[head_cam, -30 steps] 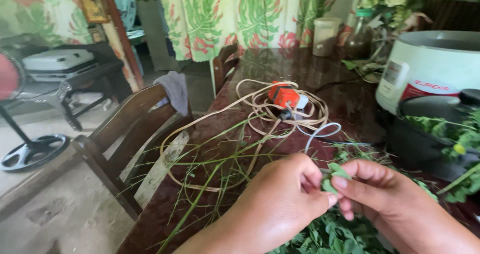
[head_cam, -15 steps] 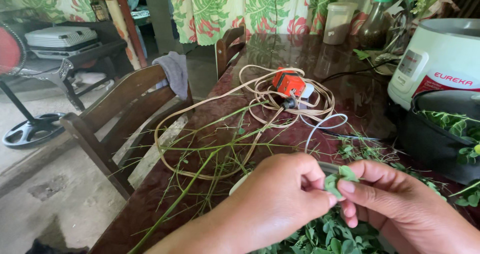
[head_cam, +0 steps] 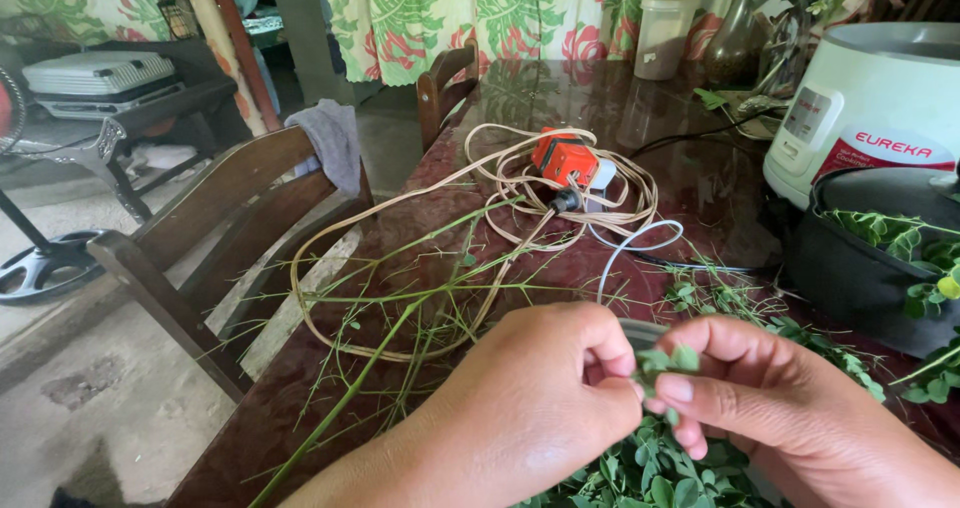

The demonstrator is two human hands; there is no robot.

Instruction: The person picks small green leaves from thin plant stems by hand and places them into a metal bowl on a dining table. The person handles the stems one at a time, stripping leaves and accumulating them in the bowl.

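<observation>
Your left hand (head_cam: 545,398) and right hand (head_cam: 770,408) both pinch a small leafy sprig (head_cam: 665,360) between the fingertips, above a pile of green leaves (head_cam: 650,473) on the dark worktop (head_cam: 700,183).

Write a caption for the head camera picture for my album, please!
Two hands, left and right, pinch a leafy sprig over a table strewn with bare stems.

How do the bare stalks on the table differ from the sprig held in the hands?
The bare stalks lie loose on the table, long, thin and nearly leafless; the sprig is short, still leafy, and pinched between the left hand and right hand. Both are green.
</observation>
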